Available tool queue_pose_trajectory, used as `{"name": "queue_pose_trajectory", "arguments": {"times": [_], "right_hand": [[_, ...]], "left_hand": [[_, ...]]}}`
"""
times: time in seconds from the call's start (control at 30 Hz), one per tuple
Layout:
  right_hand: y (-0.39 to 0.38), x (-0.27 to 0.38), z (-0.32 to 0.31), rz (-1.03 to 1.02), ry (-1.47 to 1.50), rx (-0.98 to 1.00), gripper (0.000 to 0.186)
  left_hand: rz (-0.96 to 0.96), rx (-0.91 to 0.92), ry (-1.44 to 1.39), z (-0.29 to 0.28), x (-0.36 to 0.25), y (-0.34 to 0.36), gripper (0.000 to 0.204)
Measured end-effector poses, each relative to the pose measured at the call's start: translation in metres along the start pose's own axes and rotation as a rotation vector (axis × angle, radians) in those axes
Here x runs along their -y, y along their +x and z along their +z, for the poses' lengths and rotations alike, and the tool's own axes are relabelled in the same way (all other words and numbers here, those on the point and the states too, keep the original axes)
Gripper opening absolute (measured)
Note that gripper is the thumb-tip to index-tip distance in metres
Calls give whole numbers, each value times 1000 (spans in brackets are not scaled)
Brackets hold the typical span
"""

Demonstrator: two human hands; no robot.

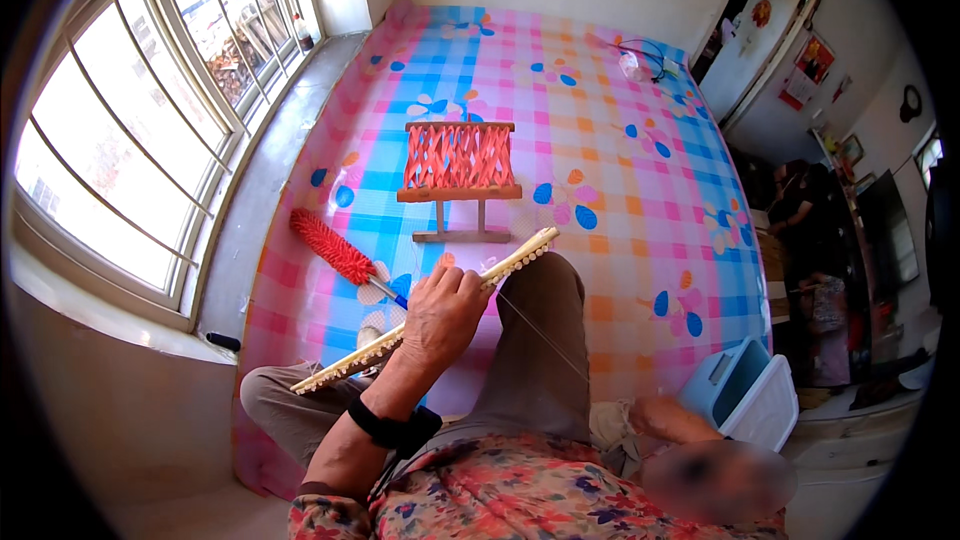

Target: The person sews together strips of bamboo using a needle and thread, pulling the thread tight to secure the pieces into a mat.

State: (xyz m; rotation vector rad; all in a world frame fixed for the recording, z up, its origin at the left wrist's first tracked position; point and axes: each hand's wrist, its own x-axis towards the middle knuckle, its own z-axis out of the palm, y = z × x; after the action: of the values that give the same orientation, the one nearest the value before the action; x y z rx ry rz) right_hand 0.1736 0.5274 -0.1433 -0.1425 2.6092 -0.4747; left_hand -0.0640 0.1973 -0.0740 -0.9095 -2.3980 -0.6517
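Observation:
My left hand [445, 315], with a black band [395, 428] on its wrist, is closed around a long pale strip [350, 364] with a row of small knobs along one edge. The strip slants across my lap, its right end higher, over my raised knee. A thin thread [548, 334] runs from it down to the right. My right arm [675, 420] is bent at my right side beside a beige cloth-like thing [610, 427]; its fingers are hidden and the area below is blurred. Ahead stands a small wooden frame [460, 193] with red strands [458, 158] criss-crossed on it.
A red fluffy duster [330, 243] lies left of my hand. A blue bin [718, 380] with a white lid [765, 402] stands at my right. The checked, flowered sheet [620, 270] spreads under me. A clear bag [632, 65] and dark cable [655, 58] lie far right; a barred window [130, 130] is left.

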Motion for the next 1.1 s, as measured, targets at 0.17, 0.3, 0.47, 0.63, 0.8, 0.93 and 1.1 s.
{"name": "queue_pose_trajectory", "arguments": {"times": [0.17, 0.3, 0.47, 0.63, 0.8, 0.93, 1.1], "right_hand": [[-22, -28, 29, 198, -108, 76, 29], [65, 60, -59, -167, -35, -362, 39], [126, 142, -85, -304, 439, -641, 39], [141, 150, -67, -253, 727, -481, 25], [117, 150, -71, -311, 694, -499, 11], [106, 158, -96, -729, 370, -868, 6], [130, 168, -102, -931, 771, -812, 13]], "left_hand": [[-2, 31, -5, -4, -13, -7, 22], [7, 30, -31, -4, -18, -8, 22], [-18, 52, -59, -8, -28, -8, 23], [-16, 80, -63, -7, -26, 3, 24], [-21, 91, -46, 3, -20, 6, 26], [-9, 120, -33, 6, -17, 11, 27], [-20, 176, -53, 7, -17, 21, 18]]}}
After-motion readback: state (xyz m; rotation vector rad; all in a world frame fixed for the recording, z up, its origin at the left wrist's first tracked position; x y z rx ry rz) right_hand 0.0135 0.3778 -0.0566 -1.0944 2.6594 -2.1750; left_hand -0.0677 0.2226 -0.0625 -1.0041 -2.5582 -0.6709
